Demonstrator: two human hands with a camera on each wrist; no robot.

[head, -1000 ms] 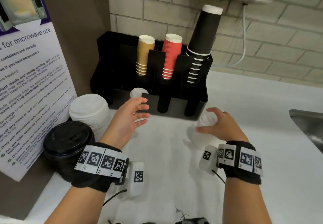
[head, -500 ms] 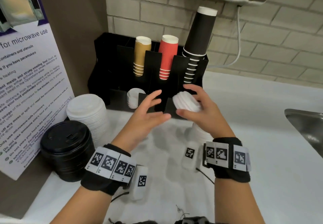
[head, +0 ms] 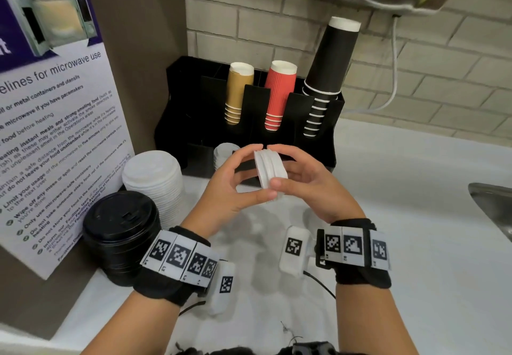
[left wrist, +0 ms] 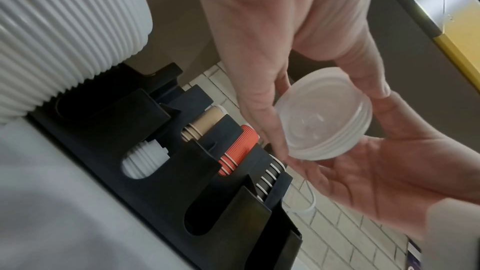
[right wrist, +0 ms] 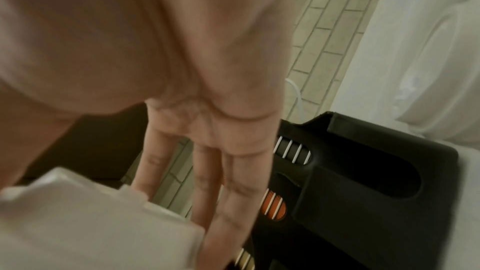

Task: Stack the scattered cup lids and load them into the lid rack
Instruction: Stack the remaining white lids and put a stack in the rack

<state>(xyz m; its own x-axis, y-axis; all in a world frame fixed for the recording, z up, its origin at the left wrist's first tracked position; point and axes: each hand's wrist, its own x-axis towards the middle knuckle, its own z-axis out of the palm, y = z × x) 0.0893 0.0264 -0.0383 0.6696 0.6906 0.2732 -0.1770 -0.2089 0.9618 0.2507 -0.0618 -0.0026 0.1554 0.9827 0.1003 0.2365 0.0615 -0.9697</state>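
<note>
Both hands [head: 230, 185] [head: 310, 182] now pinching small lid stack [head: 267, 169], left newly joined, before rack [head: 329, 144]

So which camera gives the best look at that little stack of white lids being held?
The left wrist view: the small lid stack faces it, close and sharp. The head view shows it edge-on between both hands. The right wrist view shows only a blurred white edge.

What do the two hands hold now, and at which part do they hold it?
Both the left hand and the right hand hold one small stack of white lids, turned on edge, gripped by fingertips around its rim.
</note>
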